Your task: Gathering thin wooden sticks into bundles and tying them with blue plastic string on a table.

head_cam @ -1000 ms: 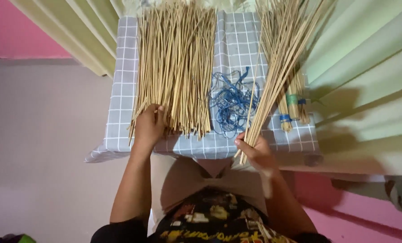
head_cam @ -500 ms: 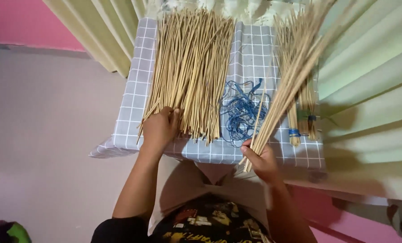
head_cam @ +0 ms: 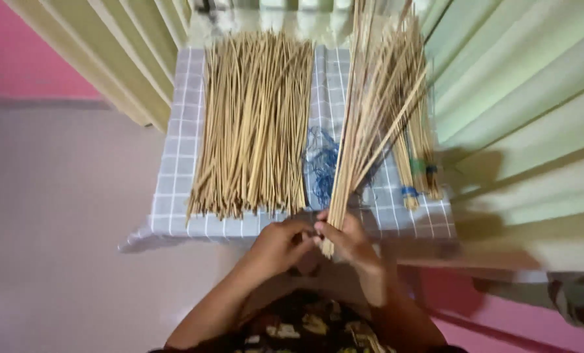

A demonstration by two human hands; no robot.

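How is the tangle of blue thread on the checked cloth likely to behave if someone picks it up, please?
The blue thread looks floppy: it lies in loose loops, so it would probably sag and trail. It seems light for its size. Lying against the loose sticks, it may snag and drag a few along.

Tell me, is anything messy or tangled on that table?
Yes. The blue string lies in a loose tangled heap on the checked cloth, between the flat pile of sticks and the fanned bundle gripped by the right hand.

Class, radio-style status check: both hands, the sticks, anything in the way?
Right hand shut on fanned stick bunch. Left hand touching its base, grip unclear. Loose stick pile flat on checked cloth. Blue string beside bunch.
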